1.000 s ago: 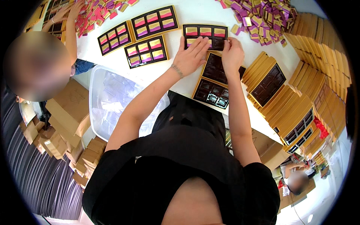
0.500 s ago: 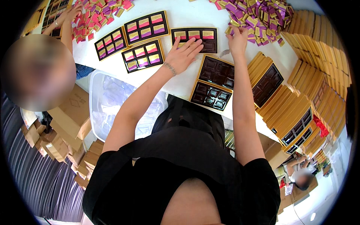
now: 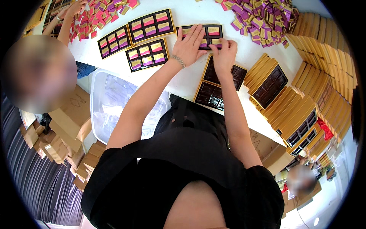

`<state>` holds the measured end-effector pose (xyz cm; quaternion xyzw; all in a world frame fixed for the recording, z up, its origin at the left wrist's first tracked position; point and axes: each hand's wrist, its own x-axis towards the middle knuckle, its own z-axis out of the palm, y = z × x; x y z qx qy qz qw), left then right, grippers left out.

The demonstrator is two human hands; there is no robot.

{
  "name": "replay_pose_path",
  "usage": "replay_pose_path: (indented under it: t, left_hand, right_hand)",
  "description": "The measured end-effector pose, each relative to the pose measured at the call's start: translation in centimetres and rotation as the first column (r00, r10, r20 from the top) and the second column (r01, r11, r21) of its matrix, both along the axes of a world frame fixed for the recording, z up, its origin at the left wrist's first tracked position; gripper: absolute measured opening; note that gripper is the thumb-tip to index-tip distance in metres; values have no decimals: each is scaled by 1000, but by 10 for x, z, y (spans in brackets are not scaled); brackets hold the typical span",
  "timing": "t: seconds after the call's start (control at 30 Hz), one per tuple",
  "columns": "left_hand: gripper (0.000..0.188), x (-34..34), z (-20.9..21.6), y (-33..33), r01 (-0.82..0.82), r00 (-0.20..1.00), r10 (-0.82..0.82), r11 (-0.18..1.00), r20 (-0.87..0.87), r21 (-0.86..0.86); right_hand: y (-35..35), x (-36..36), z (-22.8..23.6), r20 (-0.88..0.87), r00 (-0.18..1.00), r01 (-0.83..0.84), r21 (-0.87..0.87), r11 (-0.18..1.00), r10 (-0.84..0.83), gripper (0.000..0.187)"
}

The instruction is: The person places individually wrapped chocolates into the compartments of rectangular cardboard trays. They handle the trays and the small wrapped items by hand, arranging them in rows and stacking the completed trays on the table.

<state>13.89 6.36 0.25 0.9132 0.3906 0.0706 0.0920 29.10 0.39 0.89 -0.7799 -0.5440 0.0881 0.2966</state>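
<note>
A shallow box point(image 3: 220, 32) with a dark divided tray lies at the far middle of the table, with small pink-gold and purple-gold wrapped chocolates in its compartments. My left hand point(image 3: 188, 45) rests flat across its left part, fingers stretched out, hiding some compartments. At the near right corner of this box, the fingertips of my right hand point(image 3: 225, 58) pinch a purple-gold wrapped chocolate point(image 3: 216, 42) at its compartment. Two gold-edged boxes with bare dark trays, a farther one point(image 3: 238, 73) and a nearer one point(image 3: 207, 94), lie partly under my right hand and forearm.
Left of my hands sit three filled boxes point(image 3: 151, 26). A purple-gold heap of chocolates point(image 3: 263, 23) lies far right, a pink heap point(image 3: 95, 19) far left. Stacked gold boxes point(image 3: 293, 114) line the right. A clear plastic bin point(image 3: 100, 126) stands below the table edge, near a co-worker's arms point(image 3: 65, 28).
My right hand has moved left and nearer, from the edge of the purple-gold heap to the box's near right corner. My left hand has shifted slightly, still flat on the box.
</note>
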Motion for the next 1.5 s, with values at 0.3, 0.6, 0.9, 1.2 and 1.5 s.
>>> replay_pose_path:
  t: [0.3, 0.6, 0.9, 1.2, 1.5]
  left_hand:
    - [78, 8, -6, 18, 62, 996, -58, 997, -63, 49]
    - [77, 7, -12, 39, 94, 994, -89, 993, -64, 77]
    - [75, -1, -10, 79, 81, 979, -61, 992, -197, 98]
    - [76, -39, -18, 99, -12, 983, 32, 994, -179, 109]
    - [80, -78, -19, 100, -88, 990, 93, 995, -102, 54]
  right_hand:
    - [-29, -3, -7, 298, 904, -226, -273, 935, 305, 70]
    - [-11, 25, 2, 326, 896, -195, -322, 926, 302, 64]
    - [2, 15, -2, 172, 961, -174, -228, 958, 216, 65]
    - [-128, -4, -14, 356, 910, -52, -407, 912, 211, 73]
    - [-23, -18, -4, 112, 974, -182, -146, 972, 199, 46]
